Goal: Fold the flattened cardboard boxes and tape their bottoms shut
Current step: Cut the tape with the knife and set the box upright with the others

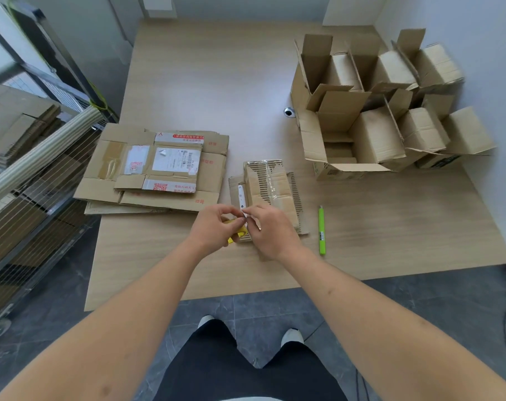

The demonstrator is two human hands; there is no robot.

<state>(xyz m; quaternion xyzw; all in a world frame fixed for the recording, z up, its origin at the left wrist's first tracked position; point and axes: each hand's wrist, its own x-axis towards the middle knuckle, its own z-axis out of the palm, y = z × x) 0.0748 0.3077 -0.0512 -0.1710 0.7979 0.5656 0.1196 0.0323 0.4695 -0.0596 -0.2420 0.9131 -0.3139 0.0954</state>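
Down at the bottom, dark grey floor tiles (pixel 263 311), and the person's two shoes showing beside dark trousers. Then the near edge of a pale wood-grain desk (pixel 390 227), running away to white walls at the back and right.

Both hands meet just over the desk's near part. The left hand (pixel 214 227) is curled round a yellow tape dispenser (pixel 237 234), only bits of yellow peeking out beneath the palm. The right hand (pixel 272 233) pinches something small and whitish at its fingertips, right against the left thumb; it looks like a tape end, though it is too small to be sure.

Directly under and beyond the fingers lies a small flattened box (pixel 272 189), brown, its top layer torn to bare ribbing, clear tape shining across it, a white strip along its left edge. The right hand covers its near corner.

Just right of it, apart from the hand, a green utility knife (pixel 321 230) lies lengthwise.

Left and further on, a stack of flattened cartons (pixel 159 169) with white shipping labels and red print. Beside the desk on the left, a wire cart (pixel 34 183) carrying more cardboard.

Far right, a cluster of folded boxes (pixel 384 111), flaps up, packed together near the wall. A round cable hole (pixel 288 112) sits beside them.
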